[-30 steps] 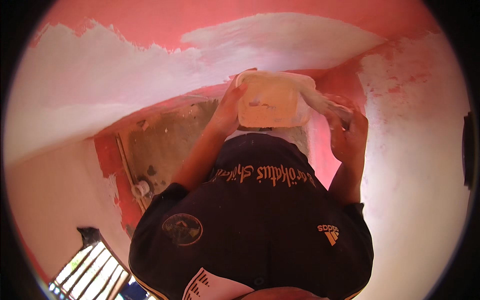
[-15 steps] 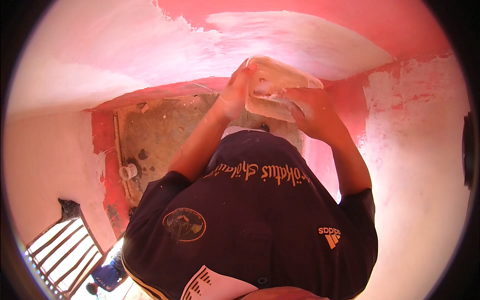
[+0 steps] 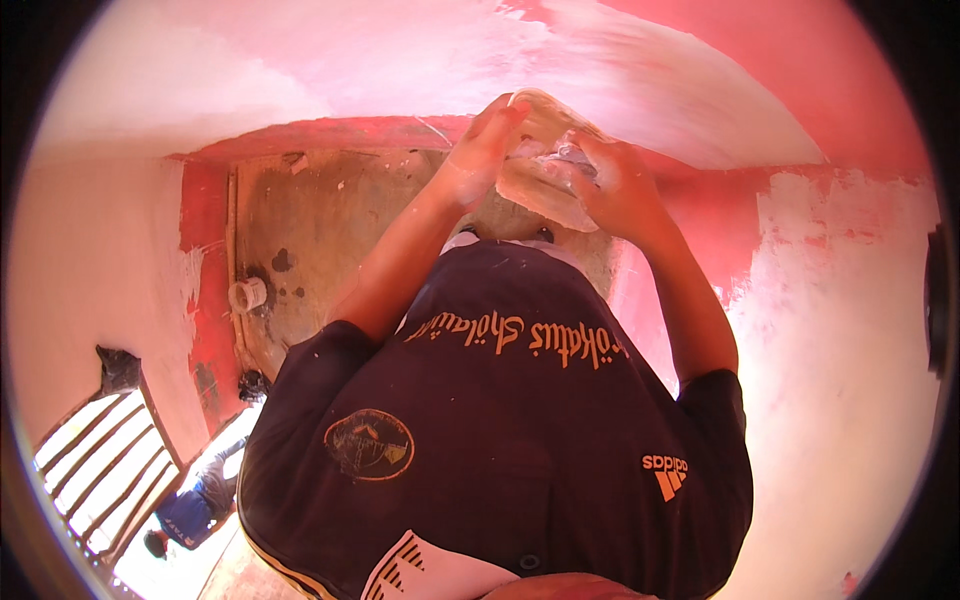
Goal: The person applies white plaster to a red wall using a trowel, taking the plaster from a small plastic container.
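My left hand (image 3: 483, 160) grips one end of a translucent, box-shaped plastic tub (image 3: 540, 195), its thumb over the rim. The tub is held tilted in front of my chest, near the wall. Whitish paste (image 3: 535, 150) is smeared inside it. My right hand (image 3: 620, 185) is at the tub's other side, fingers curled in over the opening. A small greyish, shiny piece shows by those fingers; its kind is hidden by the hand and the blur. Pale smears mark both hands.
Ahead stands a red-pink wall (image 3: 720, 60) partly coated in white; a patchy wall (image 3: 830, 240) rises at right. Down on the stained floor (image 3: 350, 215) lies a small white bucket (image 3: 248, 294). A person in blue (image 3: 190, 510) is beyond the barred window (image 3: 105, 460) at lower left.
The tub and both hands have moved slightly up in the picture, and the tub is tipped more. My right fingers have shifted further in over its opening, bringing the greyish piece into sight.
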Available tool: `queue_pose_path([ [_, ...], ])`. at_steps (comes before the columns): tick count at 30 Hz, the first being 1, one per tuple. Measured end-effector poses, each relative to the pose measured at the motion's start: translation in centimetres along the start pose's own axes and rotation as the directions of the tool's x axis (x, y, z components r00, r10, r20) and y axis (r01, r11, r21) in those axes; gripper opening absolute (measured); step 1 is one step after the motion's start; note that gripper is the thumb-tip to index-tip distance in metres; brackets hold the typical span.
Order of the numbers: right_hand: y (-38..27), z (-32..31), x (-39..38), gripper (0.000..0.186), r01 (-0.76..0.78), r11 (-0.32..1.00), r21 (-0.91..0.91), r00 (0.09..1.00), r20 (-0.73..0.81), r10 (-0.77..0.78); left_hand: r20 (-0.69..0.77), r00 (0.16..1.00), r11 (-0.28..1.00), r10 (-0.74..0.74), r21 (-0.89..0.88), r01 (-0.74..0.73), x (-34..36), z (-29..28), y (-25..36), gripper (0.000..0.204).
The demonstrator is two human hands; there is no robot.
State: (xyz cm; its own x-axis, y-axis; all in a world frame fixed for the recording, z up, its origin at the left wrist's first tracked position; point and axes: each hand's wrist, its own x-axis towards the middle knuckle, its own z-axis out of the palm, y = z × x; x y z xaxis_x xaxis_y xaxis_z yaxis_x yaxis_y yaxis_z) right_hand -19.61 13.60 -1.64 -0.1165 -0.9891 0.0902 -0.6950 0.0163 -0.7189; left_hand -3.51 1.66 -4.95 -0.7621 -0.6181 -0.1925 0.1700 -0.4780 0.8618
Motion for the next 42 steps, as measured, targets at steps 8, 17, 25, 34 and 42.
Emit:
queue_pose_path([
  [8, -0.4, 3.8, 1.4, 0.041, -0.143, 0.988, 0.06, 0.984, 0.112, 0.135, -0.143, 0.974, 0.981, -0.176, -0.106, 0.162, -0.6, -3.7, -1.1, 0.042],
  [17, -1.2, 4.9, 2.4, 0.04, -0.132, 0.981, 0.141, 0.979, 0.176, 0.106, -0.139, 0.979, 0.988, -0.148, -0.067, 0.14, -1.6, -5.7, -0.6, 0.044],
  [25, -1.5, 5.2, 2.8, 0.032, -0.219, 0.96, 0.173, 0.961, 0.209, 0.181, -0.122, 0.983, 0.989, -0.138, -0.06, 0.132, -1.5, -6.1, -0.6, 0.046],
  [34, -0.3, 4.8, 3.7, 0.024, -0.305, 0.916, 0.26, 0.915, 0.347, 0.206, -0.144, 0.973, 0.983, -0.181, 0.004, 0.183, -0.1, -7.1, -2.3, 0.051],
  [42, 4.2, 1.9, 4.1, 0.036, -0.342, 0.881, 0.328, 0.869, 0.467, 0.163, -0.176, 0.965, 0.98, -0.192, 0.025, 0.2, 2.3, -4.8, -4.8, 0.054],
])
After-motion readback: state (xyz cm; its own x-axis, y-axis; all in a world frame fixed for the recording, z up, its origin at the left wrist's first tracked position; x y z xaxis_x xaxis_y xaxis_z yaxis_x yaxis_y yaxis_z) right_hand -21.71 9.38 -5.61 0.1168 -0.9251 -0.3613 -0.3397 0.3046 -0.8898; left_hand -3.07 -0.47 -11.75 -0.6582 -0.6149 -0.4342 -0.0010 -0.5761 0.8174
